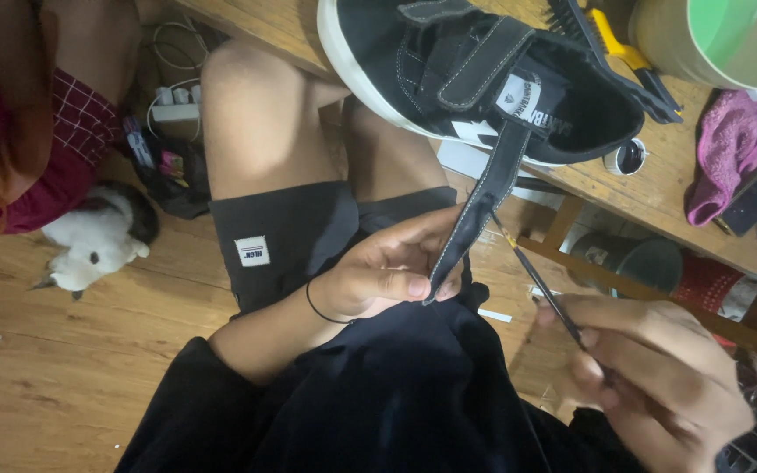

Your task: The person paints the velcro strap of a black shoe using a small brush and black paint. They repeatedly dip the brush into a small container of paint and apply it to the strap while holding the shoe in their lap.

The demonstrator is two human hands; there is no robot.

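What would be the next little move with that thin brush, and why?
Probably bring the thin brush tip onto the strap. The left hand pinches the strap's end, pulled taut from the black shoe, and the right hand holds the brush tip just beside it, apparently not touching.

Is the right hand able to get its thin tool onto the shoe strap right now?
Probably yes: the left hand holds the strap taut, and the thin tool in the right hand already points at it, with nothing between.

The shoe (484,79) lies on the table (659,188), brush (611,44) behind it, cat (98,236) on the floor (63,368) left.
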